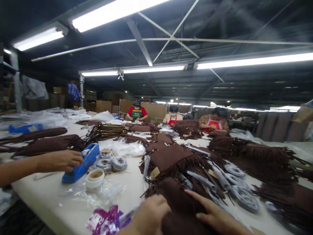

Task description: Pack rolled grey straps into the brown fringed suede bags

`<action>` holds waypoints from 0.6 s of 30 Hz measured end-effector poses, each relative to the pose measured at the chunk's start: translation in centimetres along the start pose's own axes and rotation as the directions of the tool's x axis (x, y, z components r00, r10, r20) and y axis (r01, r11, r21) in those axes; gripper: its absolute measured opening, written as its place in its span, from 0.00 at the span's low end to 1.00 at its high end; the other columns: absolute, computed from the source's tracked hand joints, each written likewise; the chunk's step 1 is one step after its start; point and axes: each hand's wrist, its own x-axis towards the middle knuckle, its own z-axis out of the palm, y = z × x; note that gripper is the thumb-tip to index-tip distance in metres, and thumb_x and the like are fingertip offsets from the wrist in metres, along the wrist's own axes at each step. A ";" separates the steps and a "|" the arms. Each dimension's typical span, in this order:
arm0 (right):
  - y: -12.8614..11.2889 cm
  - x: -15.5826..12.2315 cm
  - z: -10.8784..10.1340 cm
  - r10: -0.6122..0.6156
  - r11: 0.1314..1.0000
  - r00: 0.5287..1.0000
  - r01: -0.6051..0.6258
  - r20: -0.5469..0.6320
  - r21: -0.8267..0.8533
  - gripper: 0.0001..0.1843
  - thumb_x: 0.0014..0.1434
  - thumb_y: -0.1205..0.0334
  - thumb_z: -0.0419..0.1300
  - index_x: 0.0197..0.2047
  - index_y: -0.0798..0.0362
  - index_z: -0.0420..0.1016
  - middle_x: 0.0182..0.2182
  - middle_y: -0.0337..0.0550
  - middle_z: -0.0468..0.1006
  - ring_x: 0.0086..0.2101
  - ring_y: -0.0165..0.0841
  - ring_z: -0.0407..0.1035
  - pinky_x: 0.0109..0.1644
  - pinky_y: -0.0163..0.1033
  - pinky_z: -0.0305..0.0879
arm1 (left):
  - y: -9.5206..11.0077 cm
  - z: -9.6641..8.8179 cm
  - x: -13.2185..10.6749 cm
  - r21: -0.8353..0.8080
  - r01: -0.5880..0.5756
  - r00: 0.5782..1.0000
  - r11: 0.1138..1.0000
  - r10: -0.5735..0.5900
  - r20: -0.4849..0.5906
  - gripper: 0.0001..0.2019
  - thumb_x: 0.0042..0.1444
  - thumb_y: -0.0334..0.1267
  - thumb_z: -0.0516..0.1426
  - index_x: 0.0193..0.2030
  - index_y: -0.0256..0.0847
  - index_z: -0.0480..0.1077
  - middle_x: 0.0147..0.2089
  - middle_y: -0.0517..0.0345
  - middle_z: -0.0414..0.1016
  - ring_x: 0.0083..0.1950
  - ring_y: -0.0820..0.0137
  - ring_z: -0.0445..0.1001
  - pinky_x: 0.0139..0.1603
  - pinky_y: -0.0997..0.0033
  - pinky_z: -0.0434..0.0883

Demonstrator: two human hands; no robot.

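Dark-brown soft fabric piece [174, 194] lies at the near edge of the white-topped work table [133, 174], under and between the wearer's two hands. The left hand [152, 212] is curled and blurred at its near left side; whether its fingers pinch the fabric, I cannot tell. The right hand [212, 210] rests on the opposite side, forefinger stretched along the cloth and thumb held apart from it.

Just beyond lies a heap of dark-brown fringed fabric pieces [170, 158], with a small tan paper tag [155, 172] at its left. Right of the heap are flat grey coils in clear plastic [245, 198]. Left of the left hand is a crumpled purple-and-white plastic wrapper [104, 219]; farther off, a round white tape roll [95, 178] stands near a blue plastic tape dispenser [91, 156]. A co-worker's hand [66, 160], reaching from the left with fingers bent, is at the dispenser. More grey wrapped coils [119, 163] sit right of it. Across the table are three people, one in a green apron [136, 113], under long white tube lights [117, 14].
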 end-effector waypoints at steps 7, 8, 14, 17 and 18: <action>-5.3 2.5 1.6 -0.190 0.750 0.949 -0.023 -0.250 -0.660 0.21 0.61 0.74 0.49 0.52 0.53 0.75 0.50 0.53 0.77 0.48 0.45 0.70 0.50 0.45 0.64 | -7.9 -2.6 -2.9 0.043 0.236 0.967 0.971 -0.239 0.094 0.31 0.47 0.17 0.48 0.55 0.45 0.69 0.54 0.54 0.73 0.55 0.65 0.70 0.57 0.69 0.66; -6.9 2.7 2.6 -0.264 0.735 0.936 0.038 -0.234 -0.677 0.17 0.62 0.73 0.50 0.47 0.51 0.76 0.45 0.49 0.79 0.45 0.42 0.72 0.46 0.42 0.65 | -8.1 -2.4 -2.8 0.045 0.246 0.964 0.968 -0.249 0.093 0.31 0.48 0.17 0.48 0.56 0.45 0.69 0.52 0.54 0.75 0.53 0.65 0.71 0.56 0.70 0.67; -12.6 6.1 11.5 -0.599 0.522 0.800 0.431 0.043 -0.736 0.06 0.62 0.69 0.56 0.38 0.51 0.73 0.35 0.39 0.79 0.30 0.32 0.73 0.26 0.33 0.63 | -8.8 -2.2 -0.2 -0.065 0.163 0.985 0.985 -0.159 0.064 0.26 0.49 0.21 0.49 0.53 0.42 0.73 0.52 0.52 0.75 0.53 0.64 0.73 0.56 0.68 0.68; -12.7 8.4 14.0 -0.568 0.536 0.823 0.366 -0.005 -0.761 0.08 0.62 0.72 0.54 0.39 0.55 0.74 0.33 0.44 0.79 0.27 0.35 0.73 0.23 0.35 0.62 | -10.2 -2.6 1.1 -0.120 0.061 0.979 0.991 -0.036 0.200 0.27 0.45 0.21 0.52 0.51 0.45 0.76 0.54 0.58 0.76 0.54 0.68 0.73 0.57 0.73 0.67; -12.6 8.9 14.3 -0.567 0.536 0.824 0.358 -0.011 -0.765 0.08 0.63 0.72 0.54 0.39 0.55 0.74 0.34 0.45 0.79 0.27 0.35 0.72 0.23 0.35 0.62 | -10.7 -2.6 1.3 -0.133 0.039 0.972 0.990 -0.007 0.236 0.26 0.45 0.22 0.53 0.50 0.45 0.76 0.54 0.59 0.76 0.54 0.68 0.74 0.57 0.75 0.67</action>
